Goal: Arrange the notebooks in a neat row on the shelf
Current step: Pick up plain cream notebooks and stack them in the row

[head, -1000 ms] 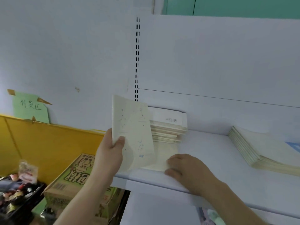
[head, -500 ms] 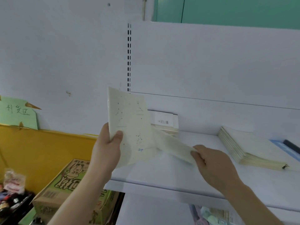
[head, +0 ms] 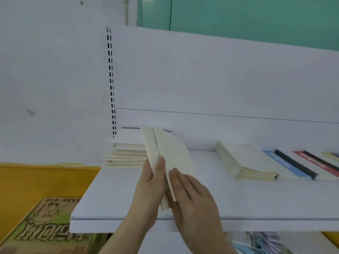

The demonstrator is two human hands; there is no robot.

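Little can be read here. The cardboard box [head: 47, 226] below the left front corner of the shelf [head: 128, 215] carries a cartoon drawing, a row of large outlined characters along its lower part and a smaller line of characters at its top edge; they look like Chinese, but motion blur makes them illegible. The blue-covered notebook [head: 286, 165] and the red-covered notebook [head: 319, 164] near the shelf's right end bear faint white lettering, too small to make out.

Bare shelf [head: 211, 197] stretch open between left notebook stack [head: 126, 154] and right stack [head: 244, 162]; back panel [head: 220, 88] blocks behind; coloured books [head: 293, 165] crowd far right.
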